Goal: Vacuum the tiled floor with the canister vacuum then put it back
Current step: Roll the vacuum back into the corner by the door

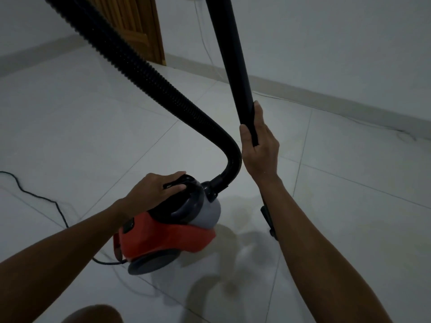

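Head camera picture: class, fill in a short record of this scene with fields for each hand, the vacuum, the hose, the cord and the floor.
left hand: grips the handle on top of the vacuum
right hand: holds the black tube, fingers wrapped round it
vacuum: red and grey canister
hose: black, ribbed, plugged into the vacuum's front
cord: black, lying on the floor
floor: pale tiles

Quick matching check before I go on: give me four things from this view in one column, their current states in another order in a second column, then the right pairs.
Things:
1. left hand
2. right hand
3. hose
4. power cord

States:
A. lies on the tiled floor
B. grips the black tube
C. arcs up from the front of the canister
D. rests on the canister's top handle

Pairs: 1-D, 2-B, 3-C, 4-A
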